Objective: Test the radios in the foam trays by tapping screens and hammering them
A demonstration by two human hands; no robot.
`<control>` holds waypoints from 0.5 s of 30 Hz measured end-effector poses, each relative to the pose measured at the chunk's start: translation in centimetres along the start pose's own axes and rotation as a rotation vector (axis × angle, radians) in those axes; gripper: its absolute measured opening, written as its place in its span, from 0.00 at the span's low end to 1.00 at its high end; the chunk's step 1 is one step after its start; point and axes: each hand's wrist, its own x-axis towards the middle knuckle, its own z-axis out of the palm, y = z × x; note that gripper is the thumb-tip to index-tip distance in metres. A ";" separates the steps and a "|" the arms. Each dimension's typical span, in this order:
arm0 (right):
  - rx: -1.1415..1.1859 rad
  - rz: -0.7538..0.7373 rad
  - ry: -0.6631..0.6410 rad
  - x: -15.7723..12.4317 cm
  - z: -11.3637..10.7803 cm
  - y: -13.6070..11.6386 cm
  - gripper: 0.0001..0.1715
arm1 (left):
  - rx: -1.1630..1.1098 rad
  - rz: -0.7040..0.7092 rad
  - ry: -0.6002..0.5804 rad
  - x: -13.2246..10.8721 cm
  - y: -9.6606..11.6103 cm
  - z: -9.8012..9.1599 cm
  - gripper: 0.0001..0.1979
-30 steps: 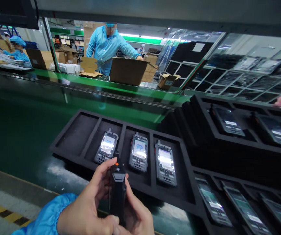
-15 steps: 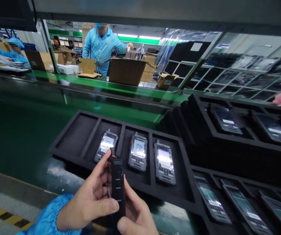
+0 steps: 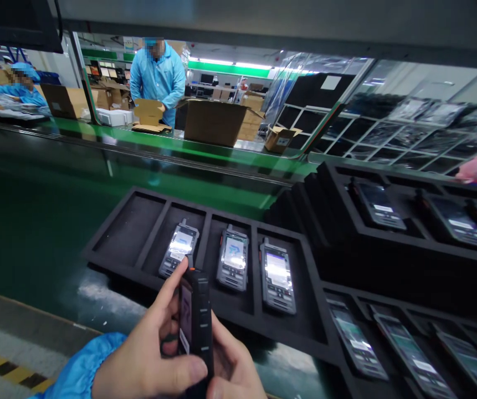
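Note:
A black handheld radio [image 3: 200, 310] with a screen stands on edge between my two hands, its short antenna pointing up and away. My left hand [image 3: 155, 343] grips it, index finger along the antenna and thumb across the lower side. Around the lower right part closes my right hand [image 3: 236, 360]; some of its fingers are behind the radio. Just beyond lies a black foam tray [image 3: 128, 233] with slots. Similar radios lie in it: a left one [image 3: 180, 244], a middle one [image 3: 233, 257] and a right one [image 3: 277, 274], screens lit. The far-left slot holds nothing.
Stacked foam trays [image 3: 325, 221] rise at the right, with several radios on top. Another tray of radios [image 3: 358, 341] sits at the lower right. Across the green bench [image 3: 34, 210], a person in blue [image 3: 159, 72] stands behind an open cardboard box [image 3: 213, 122].
The radio in my hands has turned slightly, so more of its screen side shows. Across the bench, the standing person has moved left and lowered an outstretched arm.

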 end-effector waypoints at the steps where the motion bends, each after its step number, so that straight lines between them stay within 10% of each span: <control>1: 0.002 0.003 -0.018 0.1 -0.1 0.2 0.64 | 0.013 -0.006 -0.006 0.0 -0.1 0.0 0.53; 9: 0.011 -0.166 0.069 0.3 1.1 0.5 0.50 | 0.079 0.128 0.063 -0.3 0.1 -0.5 0.51; 15: -0.920 -0.669 0.585 -0.8 -3.5 -2.2 0.23 | 0.866 0.249 0.507 3.9 6.3 -7.8 0.46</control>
